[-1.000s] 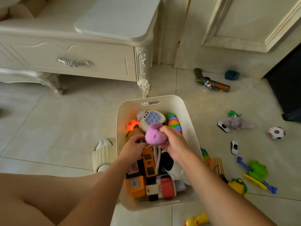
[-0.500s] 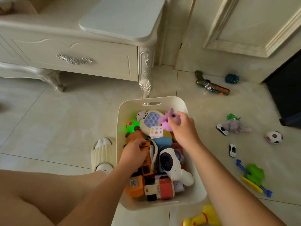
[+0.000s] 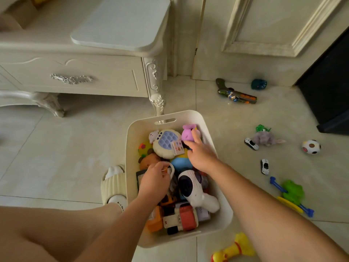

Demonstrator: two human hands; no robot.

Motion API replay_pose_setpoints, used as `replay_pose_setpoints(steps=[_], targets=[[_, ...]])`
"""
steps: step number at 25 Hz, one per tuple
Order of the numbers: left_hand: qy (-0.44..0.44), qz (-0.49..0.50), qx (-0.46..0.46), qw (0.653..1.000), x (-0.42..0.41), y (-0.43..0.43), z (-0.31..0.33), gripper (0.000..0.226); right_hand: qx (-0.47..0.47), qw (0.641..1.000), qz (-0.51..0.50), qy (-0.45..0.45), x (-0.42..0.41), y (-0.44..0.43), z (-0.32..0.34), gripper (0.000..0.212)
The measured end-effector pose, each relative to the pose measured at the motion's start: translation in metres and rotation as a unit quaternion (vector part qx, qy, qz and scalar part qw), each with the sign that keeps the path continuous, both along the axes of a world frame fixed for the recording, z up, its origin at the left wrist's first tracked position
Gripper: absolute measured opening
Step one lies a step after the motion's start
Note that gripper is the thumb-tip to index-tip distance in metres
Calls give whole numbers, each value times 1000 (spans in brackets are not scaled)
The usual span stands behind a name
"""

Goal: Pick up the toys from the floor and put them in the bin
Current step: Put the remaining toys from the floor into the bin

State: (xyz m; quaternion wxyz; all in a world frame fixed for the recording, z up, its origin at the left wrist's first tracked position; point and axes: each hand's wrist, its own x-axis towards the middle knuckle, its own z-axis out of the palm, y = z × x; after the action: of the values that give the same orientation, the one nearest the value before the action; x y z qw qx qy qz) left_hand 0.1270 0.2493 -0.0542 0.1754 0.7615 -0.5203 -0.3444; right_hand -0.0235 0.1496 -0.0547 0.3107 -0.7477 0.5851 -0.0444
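Crouched over the bin (image 3: pixel 130 148) on the floor (image 3: pixel 75 148), both hands down among the toys. Had the right hand (image 3: pixel 202 154) at the far end, fingers on the pink toy (image 3: pixel 188 134), which lay inside the bin against the far wall, just beside the pop-button game (image 3: pixel 166 142). Could not tell whether pinched or only pressed into place. Had the left hand (image 3: pixel 154 182) curled round an orange toy (image 3: pixel 165 169) in the middle of the heap, next to a white camera-like toy (image 3: pixel 190 188).

Judged the job somewhat past halfway: bin heaped close to its rim, pink toy as good as delivered.

Still to collect, all on the floor to the right of the bin:
- toy gun (image 3: pixel 236 94) and a small teal thing (image 3: pixel 258 84) near the door
- grey plush (image 3: pixel 264 138), touching or nearly touching one white car (image 3: pixel 251 143)
- second white car (image 3: pixel 264 166), apart from the first
- spotted ball (image 3: pixel 311 146), farthest out
- green-and-blue toy (image 3: pixel 291 193)
- yellow toy (image 3: pixel 234 249), just beside the bin's near corner

Reckoned room in the bin tight for the bigger pieces.
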Motion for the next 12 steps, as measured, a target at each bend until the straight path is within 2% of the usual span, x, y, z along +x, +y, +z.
replay_pose_setpoints(steps=[3, 4, 6, 9, 12], targets=[[48, 15, -65, 997, -27, -16, 22, 35, -15, 981, -90, -173, 0, -1, 30, 46], [60, 8, -93, 994, -39, -22, 31, 34, -5, 960, -139, -242, -4, 1, 43, 44], [72, -25, -148, 986, -68, -32, 49, 33, -44, 903, -238, -355, -25, 7, 69, 38], [82, -94, -201, 972, -120, -39, 68, 36, -86, 848, -370, -370, -94, 16, 74, 35], [109, -185, -176, 961, -176, -41, 66, 36, -70, 795, -509, -322, -177, 33, 41, 28]])
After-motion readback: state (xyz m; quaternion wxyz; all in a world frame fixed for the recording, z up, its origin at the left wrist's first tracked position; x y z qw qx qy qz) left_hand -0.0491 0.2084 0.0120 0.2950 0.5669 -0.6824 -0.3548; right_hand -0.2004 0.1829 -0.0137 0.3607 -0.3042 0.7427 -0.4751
